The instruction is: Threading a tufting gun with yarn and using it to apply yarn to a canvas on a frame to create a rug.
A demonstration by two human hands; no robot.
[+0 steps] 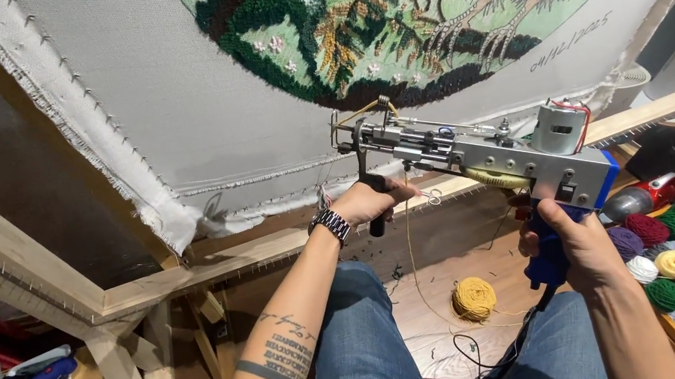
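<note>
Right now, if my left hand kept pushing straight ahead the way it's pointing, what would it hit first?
Probably the white backing cloth stretched on the wooden frame. The left hand grips the front handle of the tufting gun, whose tip points at the cloth just below the tufted picture. Depth is unclear.

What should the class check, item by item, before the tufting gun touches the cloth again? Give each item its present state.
1. Left hand grips the black front handle: ok.
2. Right hand holds the blue rear grip: ok.
3. Mustard yarn runs from the ball up to the tufting gun: ok.
4. Needle tip off the backing cloth: cannot tell.
5. Cloth stretched on the wooden frame: ok, though its lower left corner hangs loose.
</note>
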